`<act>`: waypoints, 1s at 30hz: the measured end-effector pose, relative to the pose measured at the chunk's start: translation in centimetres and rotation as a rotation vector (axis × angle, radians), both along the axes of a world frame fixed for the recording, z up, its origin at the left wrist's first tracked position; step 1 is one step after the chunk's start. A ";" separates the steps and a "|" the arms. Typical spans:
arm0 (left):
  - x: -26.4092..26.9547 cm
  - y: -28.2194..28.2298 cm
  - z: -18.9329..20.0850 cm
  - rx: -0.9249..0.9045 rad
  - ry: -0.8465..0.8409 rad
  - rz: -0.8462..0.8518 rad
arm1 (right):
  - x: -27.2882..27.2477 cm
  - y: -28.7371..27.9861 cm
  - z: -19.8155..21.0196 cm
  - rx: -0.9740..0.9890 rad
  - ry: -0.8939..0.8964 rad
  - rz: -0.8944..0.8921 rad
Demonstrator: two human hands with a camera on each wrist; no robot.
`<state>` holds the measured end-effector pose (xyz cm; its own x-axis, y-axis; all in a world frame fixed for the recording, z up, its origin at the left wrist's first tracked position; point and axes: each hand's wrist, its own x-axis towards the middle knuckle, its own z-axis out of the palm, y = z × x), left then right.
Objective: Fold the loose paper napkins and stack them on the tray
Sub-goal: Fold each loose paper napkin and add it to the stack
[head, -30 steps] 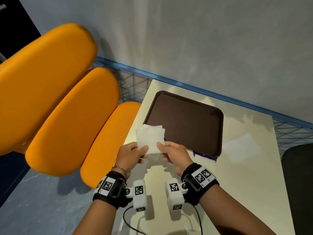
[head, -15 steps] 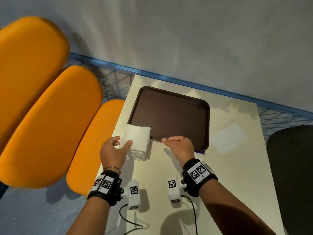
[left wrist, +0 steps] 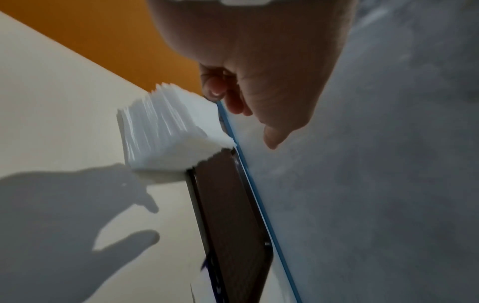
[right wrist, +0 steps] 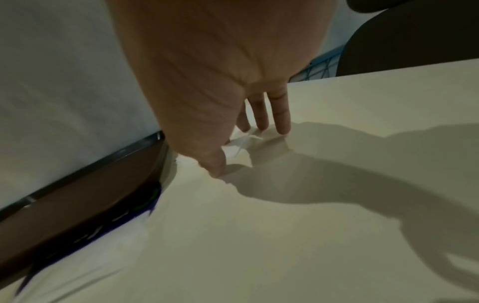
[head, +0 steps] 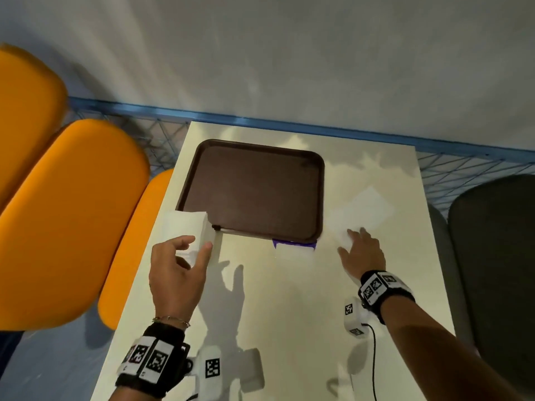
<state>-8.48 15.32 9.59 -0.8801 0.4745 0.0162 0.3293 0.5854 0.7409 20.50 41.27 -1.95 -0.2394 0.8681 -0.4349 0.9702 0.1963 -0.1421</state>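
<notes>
An empty dark brown tray point(head: 254, 192) lies on the cream table point(head: 289, 299). A stack of folded white napkins point(head: 185, 224) sits on the table at the tray's near left corner, also visible in the left wrist view as the stack point(left wrist: 166, 133). My left hand point(head: 197, 246) hovers just over the stack's near end, fingers loosely curled, holding nothing. One loose flat napkin point(head: 364, 212) lies right of the tray. My right hand point(head: 354, 235) reaches to its near corner with straight fingers point(right wrist: 282, 123) touching it; the paper's corner point(right wrist: 241, 143) is slightly ruffled under the hand.
Orange chair cushions point(head: 72, 212) crowd the table's left side and a dark chair point(head: 498, 256) stands on the right. A purple-blue strip point(head: 292, 243) pokes out under the tray's near edge. A blue wire grid point(head: 463, 169) and grey wall lie behind.
Both hands held one napkin a second ago. The left hand laid it on the stack and now hovers over it; the right hand swung right to the loose napkin.
</notes>
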 end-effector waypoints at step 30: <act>21.2 7.5 -12.3 -0.437 -0.436 -0.283 | 10.9 -8.6 2.3 -0.311 0.418 0.293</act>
<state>12.67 22.83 -2.69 -0.6035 0.5701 -0.5575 0.2385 0.7962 0.5560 31.41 32.68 0.32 -0.6555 0.5870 -0.4751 0.7312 0.3359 -0.5937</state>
